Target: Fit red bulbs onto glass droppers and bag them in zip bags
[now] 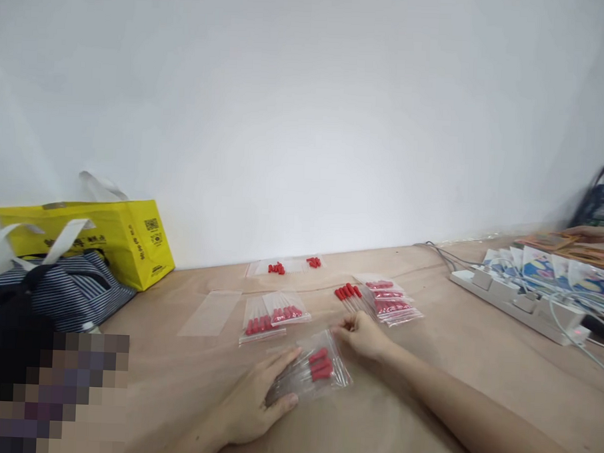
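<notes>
In front of me on the table lies a clear zip bag (pixel 343 374) with several red-bulbed droppers (pixel 321 364) inside, their clear stems pointing left. My left hand (pixel 259 395) rests over the stem end of this bag, thumb and fingers spread apart. At the bag's upper right corner, my right hand (pixel 364 335) has thumb and forefinger pinched together on its edge. Just behind my right hand are several loose droppers (pixel 348 292), red bulbs away from me. Filled bags (pixel 391 304) are stacked to their right. More filled bags (pixel 273 315) overlap left of centre.
A flat clear bag (pixel 212 313) lies farther left. Red bulbs (pixel 277 269) sit on plastic near the wall. At left stand a yellow bag (pixel 146 240) and a striped bag (pixel 79 290). A power strip (pixel 519 306) with cables is at right, near printed packets (pixel 538 263) and another person's hand (pixel 596 233).
</notes>
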{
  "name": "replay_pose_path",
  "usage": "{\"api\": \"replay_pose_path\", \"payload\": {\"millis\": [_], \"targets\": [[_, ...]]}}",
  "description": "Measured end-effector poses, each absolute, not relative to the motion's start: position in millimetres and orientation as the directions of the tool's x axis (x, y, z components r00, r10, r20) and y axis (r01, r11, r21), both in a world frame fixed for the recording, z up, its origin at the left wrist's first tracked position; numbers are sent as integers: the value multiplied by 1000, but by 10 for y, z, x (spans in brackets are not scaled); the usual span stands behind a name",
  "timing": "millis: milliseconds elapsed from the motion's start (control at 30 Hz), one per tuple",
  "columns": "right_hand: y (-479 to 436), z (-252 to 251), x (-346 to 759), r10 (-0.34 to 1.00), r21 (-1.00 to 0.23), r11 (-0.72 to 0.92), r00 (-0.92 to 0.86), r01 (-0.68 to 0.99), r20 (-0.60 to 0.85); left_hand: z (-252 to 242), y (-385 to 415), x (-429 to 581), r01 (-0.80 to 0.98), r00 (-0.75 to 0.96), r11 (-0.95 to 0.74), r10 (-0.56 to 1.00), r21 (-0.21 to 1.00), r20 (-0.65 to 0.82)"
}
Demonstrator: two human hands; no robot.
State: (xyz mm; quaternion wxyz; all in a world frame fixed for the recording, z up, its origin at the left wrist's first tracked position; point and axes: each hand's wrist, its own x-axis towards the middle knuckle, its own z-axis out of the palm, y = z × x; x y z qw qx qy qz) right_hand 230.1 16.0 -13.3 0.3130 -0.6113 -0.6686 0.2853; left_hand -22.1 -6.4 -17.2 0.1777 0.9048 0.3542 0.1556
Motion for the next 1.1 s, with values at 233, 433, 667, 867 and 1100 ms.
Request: {"api": "replay_pose_path", "payload": {"millis": [233,433,667,867,1100], "targets": [[609,25,2471,952,-522,-128,252,843,174,-206,-58,-241,591,692,-672,706,446,148],[778,-77,2312,919,-463,-224,344,858,193,-134,-99,-228,606,689,-655,716,452,113],[697,-75,2335,901,-600,-21,275,800,334,-129,-92,-229,607,691,-659,714,443,114],[329,-128,2530,861,-760,284,193,584,470,-129,-82,-221,621,693,-663,714,419,102],[58,-337,2419,917,-957,291,290,-15,274,-117,-92,-202,618,691,-676,710,401,133]]}}
